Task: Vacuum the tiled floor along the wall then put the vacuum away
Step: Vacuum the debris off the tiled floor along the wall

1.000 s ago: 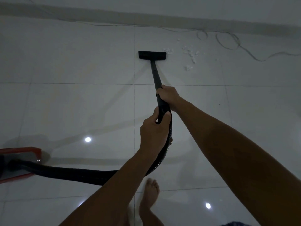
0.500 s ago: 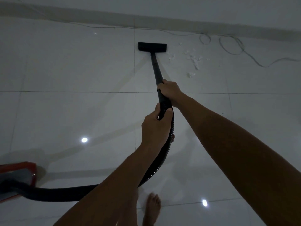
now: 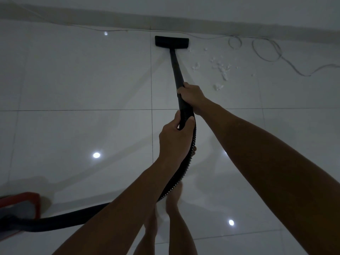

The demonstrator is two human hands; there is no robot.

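- Left of the left hand [image 3: 174, 138]: bare glossy white tiled floor [image 3: 82, 80] runs open to the grey baseboard [image 3: 110, 14].
- Right of the right hand [image 3: 191, 96]: scattered white scraps [image 3: 221, 68] and a looped thin white cable [image 3: 266, 52] lie in the way.
- Below-left: the black ribbed hose [image 3: 73, 219] and red vacuum body [image 3: 24, 205] block the floor.

Floor head [image 3: 171, 41], wand [image 3: 176, 68] & ribbed hose [image 3: 185, 162]: all black. Vacuum body [image 3: 20, 207]: red w/ grey top. Tiles [image 3: 82, 74]: glossy pale grey-white, thin dark grout grid, white light spots. Debris [image 3: 221, 68]: white bits. Cable [image 3: 266, 52]: light grey. Skirting [image 3: 92, 12]: grey band.
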